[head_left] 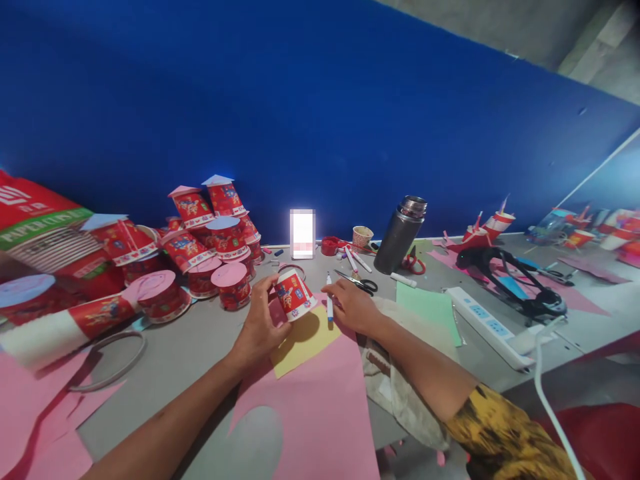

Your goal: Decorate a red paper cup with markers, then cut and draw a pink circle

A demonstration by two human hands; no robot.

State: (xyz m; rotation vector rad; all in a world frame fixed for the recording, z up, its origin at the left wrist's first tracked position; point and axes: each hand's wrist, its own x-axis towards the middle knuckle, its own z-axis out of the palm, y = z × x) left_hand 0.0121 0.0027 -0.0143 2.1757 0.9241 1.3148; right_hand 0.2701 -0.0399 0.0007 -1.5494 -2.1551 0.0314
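I see the left hand (263, 321) clasping a red paper cup (294, 295), tilted seemingly to expose its side, the right hand (356, 305) pinching a white marker (330, 308)

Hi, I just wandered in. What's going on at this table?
A person is handling a decorated red paper cup in the left hand, tilted above yellow paper and a large pink sheet. The right hand, close beside the cup, has a white marker at its fingers. To the left stand more red cups, many topped with pink or blue paper. Scissors and a dark flask are beyond the right hand.
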